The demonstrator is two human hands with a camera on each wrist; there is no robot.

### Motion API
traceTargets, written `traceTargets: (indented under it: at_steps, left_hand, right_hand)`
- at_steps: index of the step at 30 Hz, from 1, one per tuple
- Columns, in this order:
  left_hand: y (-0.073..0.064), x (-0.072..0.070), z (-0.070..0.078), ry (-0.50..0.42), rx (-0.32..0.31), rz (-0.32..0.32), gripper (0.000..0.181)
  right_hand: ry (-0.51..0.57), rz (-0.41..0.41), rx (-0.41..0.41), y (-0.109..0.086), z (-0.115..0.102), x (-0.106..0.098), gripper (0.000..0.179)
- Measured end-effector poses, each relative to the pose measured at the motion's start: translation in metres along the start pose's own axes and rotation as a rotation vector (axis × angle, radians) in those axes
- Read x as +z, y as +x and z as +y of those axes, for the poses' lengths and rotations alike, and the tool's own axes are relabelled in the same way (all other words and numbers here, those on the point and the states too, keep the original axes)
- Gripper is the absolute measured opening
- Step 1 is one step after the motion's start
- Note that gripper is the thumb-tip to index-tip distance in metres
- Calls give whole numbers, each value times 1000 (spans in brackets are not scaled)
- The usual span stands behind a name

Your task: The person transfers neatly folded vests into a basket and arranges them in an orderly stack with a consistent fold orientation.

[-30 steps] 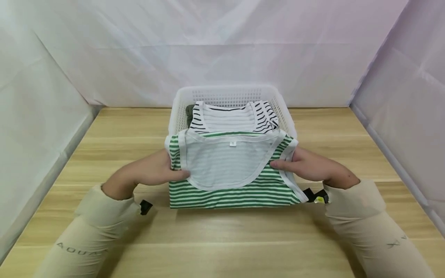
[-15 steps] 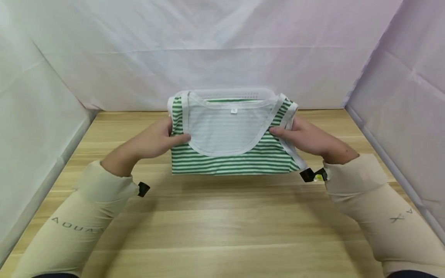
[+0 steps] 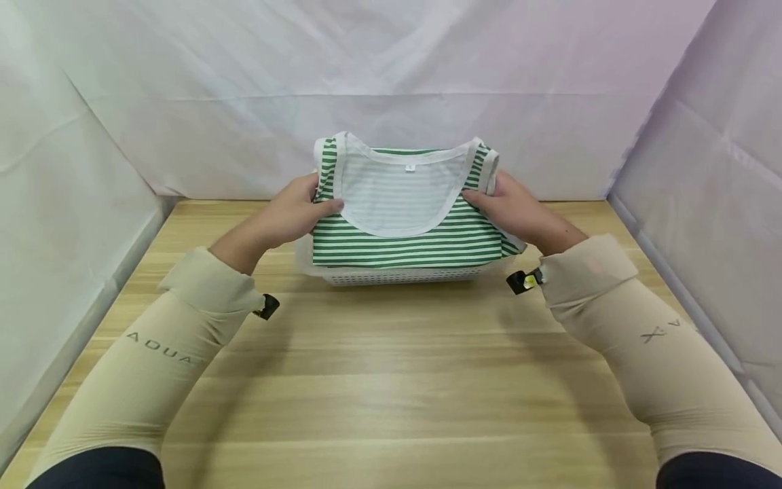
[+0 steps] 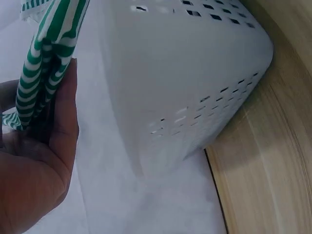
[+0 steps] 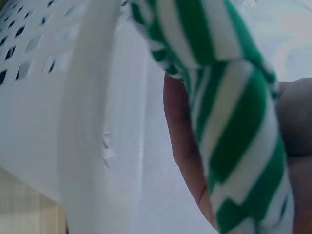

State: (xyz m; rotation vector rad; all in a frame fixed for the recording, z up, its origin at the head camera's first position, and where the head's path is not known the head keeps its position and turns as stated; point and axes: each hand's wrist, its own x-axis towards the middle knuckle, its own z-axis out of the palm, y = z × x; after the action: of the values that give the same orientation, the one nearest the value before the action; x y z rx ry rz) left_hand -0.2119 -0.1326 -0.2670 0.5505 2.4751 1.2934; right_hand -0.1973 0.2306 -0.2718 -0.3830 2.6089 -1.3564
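A folded green-and-white striped tank top (image 3: 403,250) with white neck trim is held up level over the white plastic basket (image 3: 403,275). My left hand (image 3: 299,210) grips its left side, thumb on top and fingers beneath. On the opposite side my right hand (image 3: 516,209) pinches it the same way. The left wrist view shows the striped cloth (image 4: 36,83) between thumb and fingers, beside the basket's wall (image 4: 161,73). In the right wrist view, the folded edge of the top (image 5: 239,131) lies in the hand, close to the basket rim (image 5: 87,122). The basket's contents are hidden under the top.
The basket stands on a wooden table (image 3: 391,380) near its back edge. White cloth walls (image 3: 391,61) rise behind and on both sides. Small black wrist-camera mounts (image 3: 267,306) stick out from the beige sleeves (image 3: 201,305).
Both hands have carried the striped tank top forward, away from the body, until it is over the basket. It now covers the black-and-white striped garment seen inside earlier.
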Motion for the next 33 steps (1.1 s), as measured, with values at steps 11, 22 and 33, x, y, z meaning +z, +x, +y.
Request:
traceTargets:
  at_steps: [11,22,33]
  left_hand:
    - [27,13,-11,103,-75,-19,42]
    - [49,31,-19,304,-77,18,38]
    - [48,36,-17,434,-214,77,47]
  right_hand:
    - [-94,-12,186,26,18,15,58]
    - [-282,58,140,38,30,25,47]
    - [-496,131,82,45,32,36,36]
